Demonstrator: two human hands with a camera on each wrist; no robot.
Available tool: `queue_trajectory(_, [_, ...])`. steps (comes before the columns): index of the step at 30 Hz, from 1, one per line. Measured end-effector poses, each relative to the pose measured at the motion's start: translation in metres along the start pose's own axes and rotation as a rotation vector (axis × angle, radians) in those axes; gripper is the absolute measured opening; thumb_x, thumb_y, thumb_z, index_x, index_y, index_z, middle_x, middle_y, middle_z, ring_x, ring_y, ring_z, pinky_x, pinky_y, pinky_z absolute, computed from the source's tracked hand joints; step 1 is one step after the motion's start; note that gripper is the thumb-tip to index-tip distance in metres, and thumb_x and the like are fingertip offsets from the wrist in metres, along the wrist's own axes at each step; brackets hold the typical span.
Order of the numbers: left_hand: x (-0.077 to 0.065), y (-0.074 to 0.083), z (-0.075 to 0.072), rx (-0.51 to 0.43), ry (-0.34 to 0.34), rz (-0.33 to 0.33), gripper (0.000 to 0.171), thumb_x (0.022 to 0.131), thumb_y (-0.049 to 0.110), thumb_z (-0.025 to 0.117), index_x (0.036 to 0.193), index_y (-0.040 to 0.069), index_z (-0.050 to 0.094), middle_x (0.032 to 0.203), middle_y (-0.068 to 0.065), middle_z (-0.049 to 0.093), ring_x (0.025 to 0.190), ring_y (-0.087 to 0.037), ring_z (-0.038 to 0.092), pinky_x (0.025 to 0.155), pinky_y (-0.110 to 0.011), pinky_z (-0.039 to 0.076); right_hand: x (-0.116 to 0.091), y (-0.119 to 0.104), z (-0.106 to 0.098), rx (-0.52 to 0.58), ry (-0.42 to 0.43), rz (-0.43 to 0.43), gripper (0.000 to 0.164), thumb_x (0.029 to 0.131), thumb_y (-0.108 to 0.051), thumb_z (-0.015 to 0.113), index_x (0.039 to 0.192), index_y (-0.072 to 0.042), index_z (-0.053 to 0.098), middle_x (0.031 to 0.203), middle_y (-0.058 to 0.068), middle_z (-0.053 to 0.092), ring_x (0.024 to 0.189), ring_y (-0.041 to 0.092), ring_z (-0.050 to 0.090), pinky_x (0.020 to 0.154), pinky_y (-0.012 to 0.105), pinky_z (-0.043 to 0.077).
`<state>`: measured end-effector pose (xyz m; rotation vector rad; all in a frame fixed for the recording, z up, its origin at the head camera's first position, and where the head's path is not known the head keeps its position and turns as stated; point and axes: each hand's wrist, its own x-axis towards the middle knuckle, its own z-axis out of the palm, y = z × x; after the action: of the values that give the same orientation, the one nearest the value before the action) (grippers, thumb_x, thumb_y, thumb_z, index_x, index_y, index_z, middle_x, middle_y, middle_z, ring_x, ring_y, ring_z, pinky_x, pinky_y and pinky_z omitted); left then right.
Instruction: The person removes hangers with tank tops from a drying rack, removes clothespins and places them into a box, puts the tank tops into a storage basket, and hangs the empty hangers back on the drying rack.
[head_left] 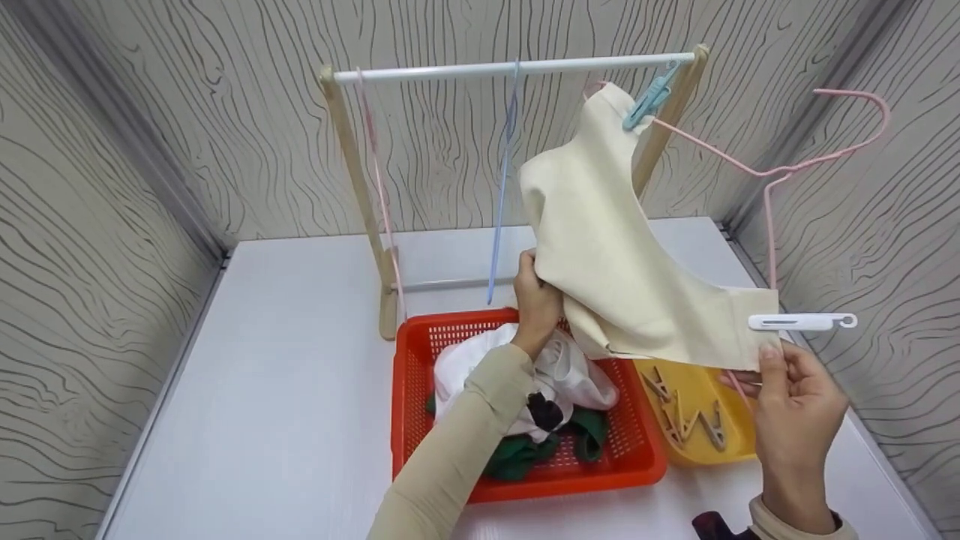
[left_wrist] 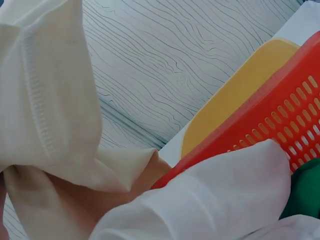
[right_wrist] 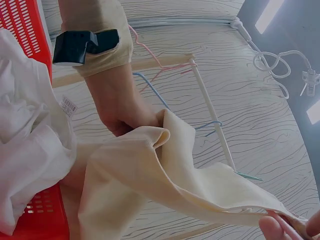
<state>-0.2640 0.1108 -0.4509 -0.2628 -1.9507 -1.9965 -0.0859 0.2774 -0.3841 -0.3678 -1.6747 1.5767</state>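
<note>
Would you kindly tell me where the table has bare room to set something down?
The table is bare left of the red basket and the rack, toward the wall. The right is crowded, with the yellow tub beside the basket and the right hand nearby.

Legible markings: none.
One small white label with a dark printed block projects from the edge of the white garment. In the right wrist view it is located near the left hand, on the side toward the red perforated basket. The print is too small and blurred to read; wording and digits cannot be determined.
</note>
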Motion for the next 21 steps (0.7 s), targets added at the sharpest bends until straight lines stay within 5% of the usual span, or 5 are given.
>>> queue_trajectory(8, [-0.005, 0.012, -0.002, -0.007, -0.017, 0.022, 0.017, 0.096, 0.009, 0.049, 0.108, -0.002, 0.052, 0.105, -0.02, 0.066, 0.095, -0.024, 0.062, 0.086, -0.027, 0.052, 0.0, 0.006, -0.001, -0.126, -0.009, 0.058, 0.019, 0.092, -0.002, 0.058, 0.089, -0.019, 0.065, 0.069, -0.014, 0.068, 0.051, -0.001, 0.066, 0.051, 0.013, 0.053])
queue_trajectory(15, [-0.012, 0.033, -0.004, -0.064, -0.015, 0.014, 0.015, 0.092, 0.002, 0.048, 0.105, -0.003, 0.053, 0.097, -0.02, 0.065, 0.085, -0.015, 0.06, 0.078, -0.021, 0.051, 0.003, 0.016, 0.0, -0.349, -0.013, -0.013, 0.024, 0.094, -0.004, 0.057, 0.09, -0.028, 0.057, 0.069, -0.033, 0.059, 0.054, -0.013, 0.061, 0.052, 0.007, 0.051])
queue_trajectory(21, [-0.016, 0.057, -0.012, -0.115, -0.035, 0.036, 0.019, 0.086, -0.002, 0.045, 0.103, -0.002, 0.054, 0.091, -0.018, 0.061, 0.081, -0.006, 0.055, 0.073, -0.019, 0.049, 0.004, 0.021, 0.0, -0.373, -0.056, -0.029, 0.014, 0.095, -0.002, 0.054, 0.096, -0.013, 0.062, 0.071, -0.035, 0.057, 0.055, -0.013, 0.061, 0.052, 0.008, 0.052])
